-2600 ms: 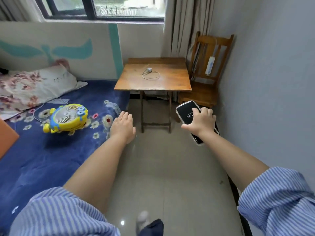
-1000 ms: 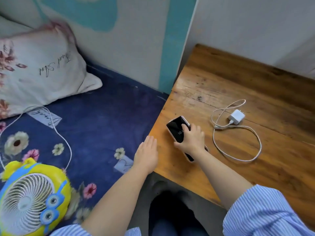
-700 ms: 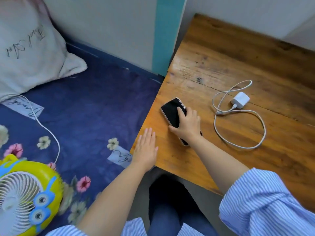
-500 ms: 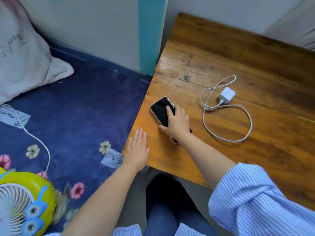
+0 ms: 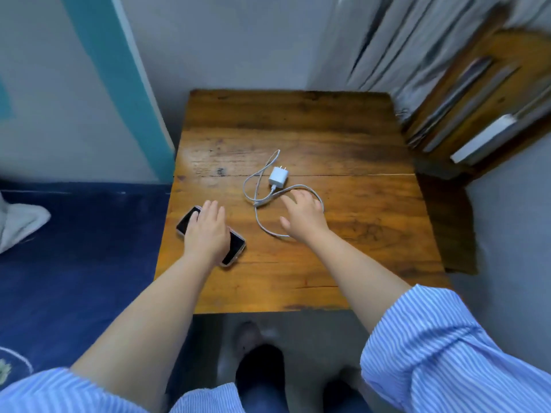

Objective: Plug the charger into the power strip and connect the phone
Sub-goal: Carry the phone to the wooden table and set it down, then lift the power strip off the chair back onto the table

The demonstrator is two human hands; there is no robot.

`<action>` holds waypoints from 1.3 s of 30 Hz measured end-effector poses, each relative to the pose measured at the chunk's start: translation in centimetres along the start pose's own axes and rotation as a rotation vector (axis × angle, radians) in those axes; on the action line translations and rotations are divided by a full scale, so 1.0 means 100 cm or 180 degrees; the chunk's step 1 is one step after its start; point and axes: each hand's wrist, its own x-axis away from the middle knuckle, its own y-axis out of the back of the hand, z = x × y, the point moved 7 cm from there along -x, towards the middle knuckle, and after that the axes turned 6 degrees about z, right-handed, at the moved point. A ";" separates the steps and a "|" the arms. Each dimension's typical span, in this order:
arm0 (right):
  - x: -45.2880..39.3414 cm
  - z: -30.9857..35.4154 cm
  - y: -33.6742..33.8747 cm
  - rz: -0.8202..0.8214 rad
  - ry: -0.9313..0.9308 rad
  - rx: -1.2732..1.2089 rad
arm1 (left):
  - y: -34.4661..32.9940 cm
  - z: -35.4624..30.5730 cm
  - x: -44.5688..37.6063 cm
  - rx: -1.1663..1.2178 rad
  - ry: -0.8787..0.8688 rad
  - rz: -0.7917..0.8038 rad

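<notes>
We see both hands over the wooden worktop. Left hand lies flat across the middle of the phone, fingers extended and close together; it covers the phone rather than wraps it, so left grip reads as released, just resting on it. Phone is screen-up, screen dark, angled diagonally near the worktop's left edge, both ends sticking out from under the hand.

Right hand sits above the cable loop, fingers spread and slightly curled, nothing clasped; grip is released. We can't tell if the fingertips touch the cable or the wood.

Charger is a white block lying near the worktop centre, prongs pointing away from us, just beyond the right hand and apart from it. Its cable runs off the near end, loops left and back, then curves under the right hand.

Power strip, white, hangs tilted on the back of the wooden chair at the far right, well apart from the charger. View there is blurred. Blue bed lies left of the worktop.
</notes>
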 end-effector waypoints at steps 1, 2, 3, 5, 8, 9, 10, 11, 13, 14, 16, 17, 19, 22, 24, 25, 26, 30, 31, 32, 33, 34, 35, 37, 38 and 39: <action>0.011 -0.018 0.015 -0.0055 -0.0038 0.0000 | 0.011 -0.021 -0.002 -0.0033 -0.0073 -0.0049; 0.018 -0.032 0.025 -0.0083 -0.0083 0.0001 | 0.021 -0.037 -0.003 -0.0060 -0.0140 -0.0114; 0.028 -0.050 0.039 -0.0144 -0.0149 -0.0005 | 0.032 -0.059 -0.003 -0.0121 -0.0242 -0.0199; 0.061 -0.098 0.065 -0.0290 -0.0285 -0.0040 | 0.052 -0.120 0.005 -0.0203 -0.0490 -0.0400; 0.101 -0.155 0.100 -0.0496 -0.0366 -0.0029 | 0.077 -0.194 0.016 -0.0243 -0.0694 -0.0626; 0.115 -0.172 0.111 -0.0537 -0.0394 -0.0021 | 0.082 -0.217 0.019 -0.0228 -0.0751 -0.0647; 0.126 -0.189 0.121 -0.0588 -0.0433 -0.0009 | 0.089 -0.237 0.023 -0.0200 -0.0791 -0.0688; 0.145 -0.215 0.135 -0.0684 -0.0496 0.0014 | 0.097 -0.269 0.029 -0.0197 -0.0886 -0.0784; 0.174 -0.254 0.158 -0.0837 -0.0575 0.0024 | 0.113 -0.319 0.041 -0.0165 -0.1012 -0.0914; 0.186 -0.271 0.169 -0.0903 -0.0628 0.0018 | 0.119 -0.340 0.046 -0.0124 -0.1072 -0.0948; 0.210 -0.303 0.190 -0.1017 -0.0714 0.0032 | 0.131 -0.380 0.053 -0.0111 -0.1166 -0.0997; 0.220 -0.318 0.200 -0.1064 -0.0763 0.0035 | 0.136 -0.400 0.056 -0.0129 -0.1224 -0.1027; 0.238 -0.347 0.221 -0.1173 -0.0841 0.0055 | 0.147 -0.438 0.062 -0.0185 -0.1365 -0.1094; 0.255 -0.382 0.251 -0.1431 -0.0964 0.0108 | 0.162 -0.482 0.063 -0.0249 -0.1511 -0.1221; 0.262 -0.402 0.267 -0.1520 -0.1032 0.0137 | 0.173 -0.503 0.059 -0.0245 -0.1551 -0.1317; 0.262 -0.416 0.282 -0.1573 -0.1065 0.0177 | 0.183 -0.519 0.051 -0.0253 -0.1566 -0.1370; 0.263 -0.422 0.285 -0.1581 -0.1087 0.0196 | 0.184 -0.524 0.048 -0.0256 -0.1579 -0.1361; 0.247 -0.459 0.317 -0.1594 -0.1171 0.0307 | 0.209 -0.560 0.015 -0.0180 -0.1536 -0.1355; 0.239 -0.468 0.324 -0.1578 -0.1175 0.0332 | 0.216 -0.569 0.004 -0.0132 -0.1520 -0.1333; 0.229 -0.477 0.336 -0.1572 -0.1177 0.0337 | 0.227 -0.578 -0.010 -0.0095 -0.1499 -0.1321; 0.223 -0.483 0.338 -0.1576 -0.1173 0.0339 | 0.228 -0.583 -0.016 -0.0098 -0.1497 -0.1287; 0.207 -0.494 0.357 -0.1594 -0.1154 0.0369 | 0.242 -0.594 -0.034 -0.0041 -0.1483 -0.1284; 0.202 -0.498 0.358 -0.1555 -0.1155 0.0316 | 0.242 -0.598 -0.040 -0.0035 -0.1466 -0.1181; 0.178 -0.512 0.374 -0.1538 -0.1118 0.0318 | 0.255 -0.609 -0.065 -0.0064 -0.1340 -0.1107; 0.164 -0.520 0.383 -0.1538 -0.1108 0.0324 | 0.262 -0.615 -0.080 -0.0108 -0.1265 -0.1106; 0.155 -0.524 0.388 -0.1517 -0.1108 0.0283 | 0.266 -0.619 -0.089 -0.0134 -0.1218 -0.1057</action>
